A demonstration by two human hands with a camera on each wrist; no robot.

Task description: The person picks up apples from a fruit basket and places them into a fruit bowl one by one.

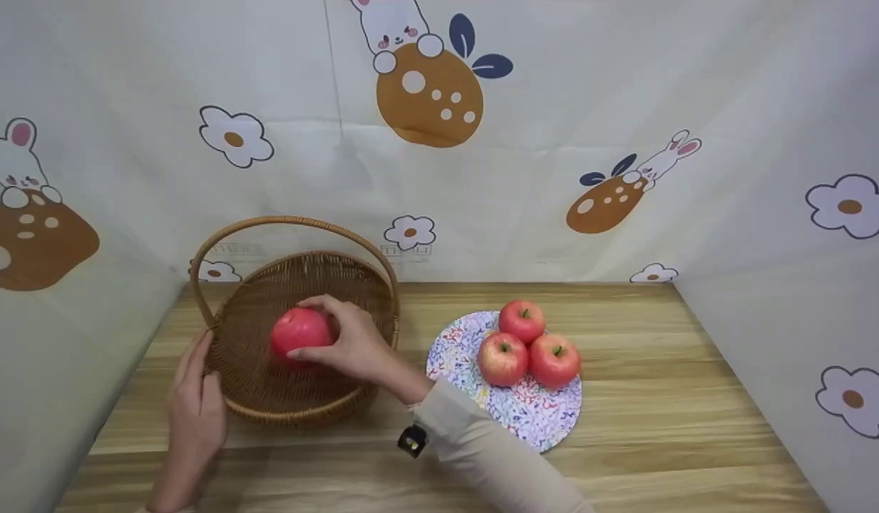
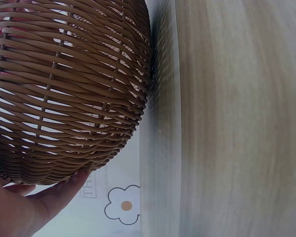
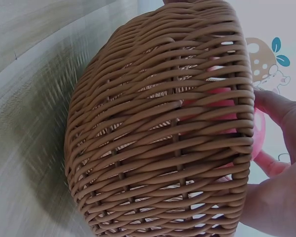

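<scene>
My right hand (image 1: 353,342) holds a red apple (image 1: 300,336) between thumb and fingers at the mouth of a brown wicker basket (image 1: 307,413). In the right wrist view the apple (image 3: 259,131) shows above the rim and through the weave, with the right hand (image 3: 281,163) around it. My left hand (image 1: 197,413) touches the basket's left side near the foot of its handle, fingers extended. From the left wrist view, the left hand (image 2: 44,202) meets the outside of the basket (image 2: 69,89). Its other fingers are partly hidden there.
Right of the basket, a round plate (image 1: 457,356) with a colourful speckled pattern bears three red apples (image 1: 503,360). The wooden table (image 1: 660,427) is enclosed by pale printed cloth (image 1: 517,199) at the back and sides. The basket's tall handle (image 1: 289,221) arches over its far side.
</scene>
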